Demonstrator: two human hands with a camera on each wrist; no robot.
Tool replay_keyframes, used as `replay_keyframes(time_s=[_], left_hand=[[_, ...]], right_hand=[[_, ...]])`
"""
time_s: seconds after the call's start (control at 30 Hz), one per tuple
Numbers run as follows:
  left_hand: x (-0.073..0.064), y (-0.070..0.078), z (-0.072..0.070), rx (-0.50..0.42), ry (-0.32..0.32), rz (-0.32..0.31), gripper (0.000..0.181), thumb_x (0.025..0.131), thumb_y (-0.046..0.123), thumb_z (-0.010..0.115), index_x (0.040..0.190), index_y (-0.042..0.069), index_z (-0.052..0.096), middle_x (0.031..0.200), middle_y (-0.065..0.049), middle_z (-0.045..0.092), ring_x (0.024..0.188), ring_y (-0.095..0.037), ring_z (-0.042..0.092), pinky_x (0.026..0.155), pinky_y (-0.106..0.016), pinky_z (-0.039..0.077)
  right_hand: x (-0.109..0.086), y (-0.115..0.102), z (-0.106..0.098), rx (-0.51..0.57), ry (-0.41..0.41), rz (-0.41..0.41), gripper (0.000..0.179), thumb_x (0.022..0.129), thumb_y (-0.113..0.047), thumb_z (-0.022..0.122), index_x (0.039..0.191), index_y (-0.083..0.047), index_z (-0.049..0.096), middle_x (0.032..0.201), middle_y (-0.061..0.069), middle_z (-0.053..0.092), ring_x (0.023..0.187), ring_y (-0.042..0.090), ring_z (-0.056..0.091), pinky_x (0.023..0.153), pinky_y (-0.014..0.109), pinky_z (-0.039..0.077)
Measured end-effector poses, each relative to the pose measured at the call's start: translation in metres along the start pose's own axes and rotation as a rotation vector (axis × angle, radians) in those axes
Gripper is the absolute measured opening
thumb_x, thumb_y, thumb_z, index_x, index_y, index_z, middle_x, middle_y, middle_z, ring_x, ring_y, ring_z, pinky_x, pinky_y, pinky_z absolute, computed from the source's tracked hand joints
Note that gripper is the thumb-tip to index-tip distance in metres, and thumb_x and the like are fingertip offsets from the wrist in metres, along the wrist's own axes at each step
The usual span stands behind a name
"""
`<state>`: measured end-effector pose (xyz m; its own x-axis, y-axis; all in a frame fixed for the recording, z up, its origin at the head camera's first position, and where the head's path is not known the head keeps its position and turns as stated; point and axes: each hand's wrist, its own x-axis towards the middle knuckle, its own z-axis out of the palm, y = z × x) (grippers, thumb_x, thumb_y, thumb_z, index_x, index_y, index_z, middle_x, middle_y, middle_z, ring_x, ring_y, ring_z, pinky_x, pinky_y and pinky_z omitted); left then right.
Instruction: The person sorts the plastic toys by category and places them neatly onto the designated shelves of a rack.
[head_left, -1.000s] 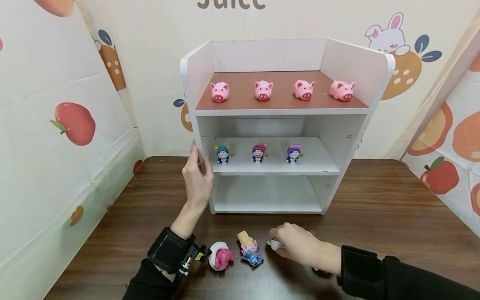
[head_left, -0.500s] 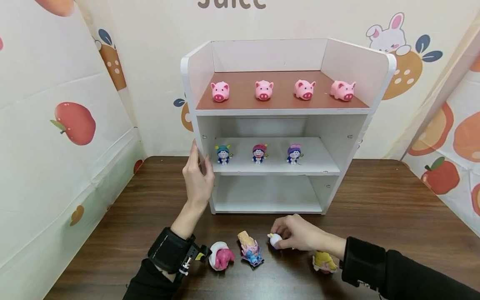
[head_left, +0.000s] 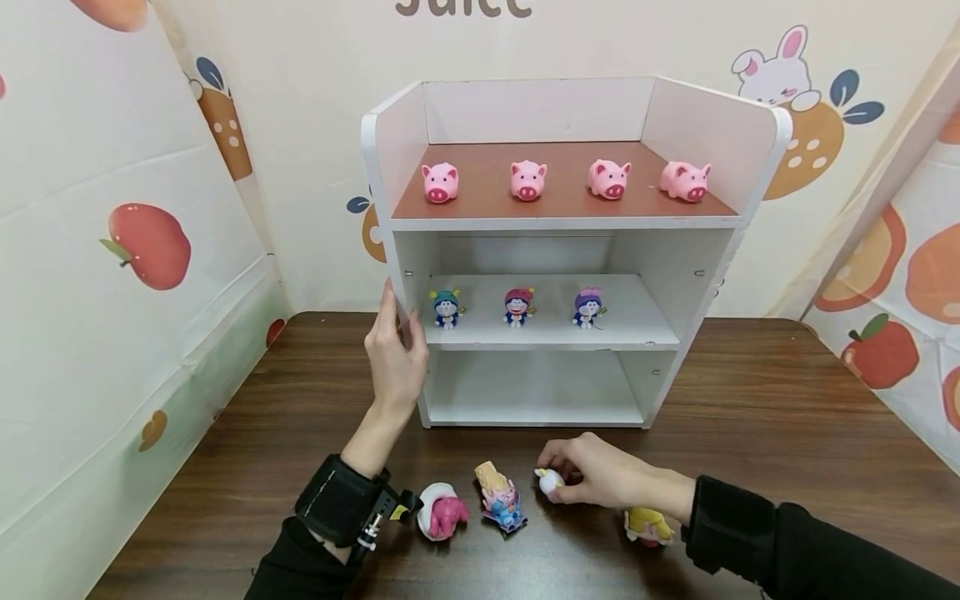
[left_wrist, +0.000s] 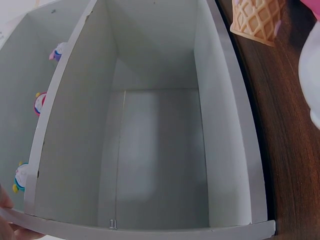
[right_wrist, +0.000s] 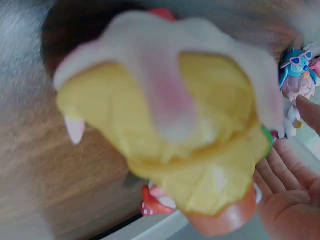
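My left hand holds the left side panel of a white shelf unit, thumb by the front edge and fingers along the outer side. In the left wrist view, fingertips show at the panel's corner. On the table before the shelf, my right hand pinches a small white toy figurine between thumb and fingers. Part of that figurine is hidden. A yellow toy figurine with a dripping white top looms large in the right wrist view, under my right wrist.
A pink-and-white toy and an ice-cream-cone toy lie to the left. Several pink pigs stand on the top shelf, three figurines in hats on the middle one. A red spotted toy shows beyond the yellow figurine.
My right hand has shifted and turned, uncovering the white figurine and the yellow toy by the wrist. In the last half second it barely moves. My left hand stays on the shelf.
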<state>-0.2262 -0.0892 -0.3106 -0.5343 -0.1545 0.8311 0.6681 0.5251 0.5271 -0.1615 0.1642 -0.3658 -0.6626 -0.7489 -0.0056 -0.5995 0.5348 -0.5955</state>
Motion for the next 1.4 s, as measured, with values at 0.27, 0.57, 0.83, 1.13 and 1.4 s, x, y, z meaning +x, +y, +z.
replay_keyframes(time_s=[0.27,0.57,0.83,1.13,1.4], left_hand=[[0.000,0.000,-0.001,0.009,0.000,0.003,0.050,0.084,-0.008,0.050,0.131,-0.006,0.035,0.123,-0.020,0.048,0.108,-0.029,0.050,0.079,-0.043,0.045],[0.000,0.000,0.000,0.007,-0.005,0.001,0.051,0.083,-0.009,0.050,0.131,-0.006,0.034,0.124,-0.020,0.048,0.109,-0.028,0.049,0.081,-0.043,0.045],[0.000,0.000,0.000,0.009,-0.004,0.004,0.051,0.083,-0.009,0.050,0.131,-0.006,0.034,0.124,-0.020,0.048,0.109,-0.028,0.049,0.081,-0.043,0.044],[0.000,0.000,0.000,0.009,-0.002,0.003,0.050,0.083,-0.009,0.050,0.131,-0.006,0.035,0.124,-0.020,0.048,0.109,-0.029,0.049,0.080,-0.044,0.045],[0.000,-0.001,0.000,0.008,0.002,0.004,0.052,0.083,-0.009,0.051,0.132,-0.006,0.035,0.124,-0.020,0.048,0.109,-0.029,0.049,0.080,-0.044,0.045]], right_hand=[[-0.002,-0.002,-0.011,-0.170,-0.095,-0.168,0.039,0.077,-0.009,0.067,0.114,-0.007,0.055,0.115,0.001,0.054,0.104,0.012,0.050,0.085,0.027,0.044],[0.000,-0.004,-0.013,-0.296,-0.153,-0.248,0.038,0.075,-0.003,0.066,0.111,-0.007,0.058,0.119,0.006,0.053,0.109,0.015,0.048,0.087,0.027,0.043],[0.001,-0.003,-0.013,-0.295,-0.129,-0.240,0.029,0.076,-0.001,0.066,0.104,-0.005,0.062,0.109,0.002,0.058,0.101,0.010,0.052,0.082,0.020,0.044],[-0.001,-0.001,-0.010,-0.324,-0.042,-0.155,0.020,0.078,-0.023,0.068,0.091,-0.010,0.063,0.088,-0.007,0.055,0.079,0.002,0.052,0.068,0.016,0.045],[-0.004,0.000,-0.006,-0.342,0.010,-0.117,0.017,0.080,-0.025,0.065,0.089,-0.011,0.061,0.085,-0.007,0.056,0.076,0.002,0.052,0.065,0.019,0.046]])
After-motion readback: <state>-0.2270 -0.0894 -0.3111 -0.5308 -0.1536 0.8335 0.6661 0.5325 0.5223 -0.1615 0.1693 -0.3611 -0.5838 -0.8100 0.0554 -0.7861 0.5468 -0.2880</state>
